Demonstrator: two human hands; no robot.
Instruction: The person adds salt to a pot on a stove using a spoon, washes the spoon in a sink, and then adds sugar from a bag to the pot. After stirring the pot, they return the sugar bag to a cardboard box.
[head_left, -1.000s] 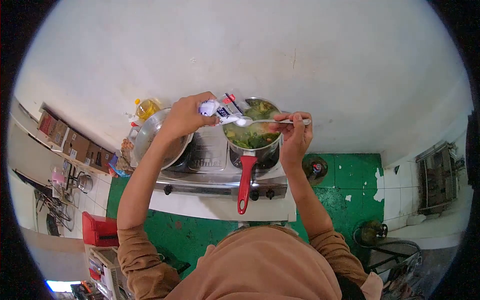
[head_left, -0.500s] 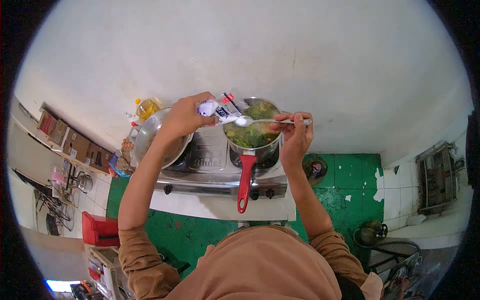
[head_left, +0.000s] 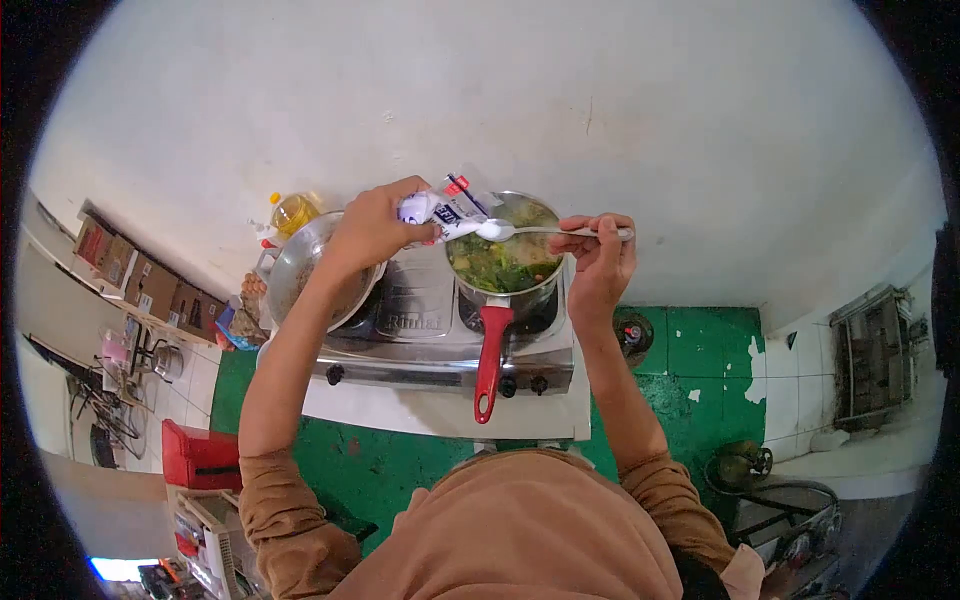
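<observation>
My left hand (head_left: 378, 232) grips a white and blue plastic packet (head_left: 440, 211), tilted with its mouth at the bowl of a spoon. The metal spoon (head_left: 540, 230) lies level in my right hand (head_left: 603, 258), pinched by its handle. White powder (head_left: 494, 230) sits in the spoon's bowl. Both are held above a saucepan (head_left: 520, 290) with a red handle (head_left: 491, 360), which contains green leafy vegetables (head_left: 500, 262) in liquid. Left of it, partly hidden by my left forearm, is a wide metal pan (head_left: 290, 270).
The pans stand on a two-burner gas stove (head_left: 420, 370) against a white wall (head_left: 560, 100). An oil bottle (head_left: 294, 215) is behind the wide pan. A gas cylinder (head_left: 632, 335) stands on the green floor (head_left: 690, 350) at right. A red container (head_left: 198, 455) is at lower left.
My right hand and the spoon have shifted slightly up and to the right. The packet stays at the spoon's bowl, and the heap of powder there looks bigger.
</observation>
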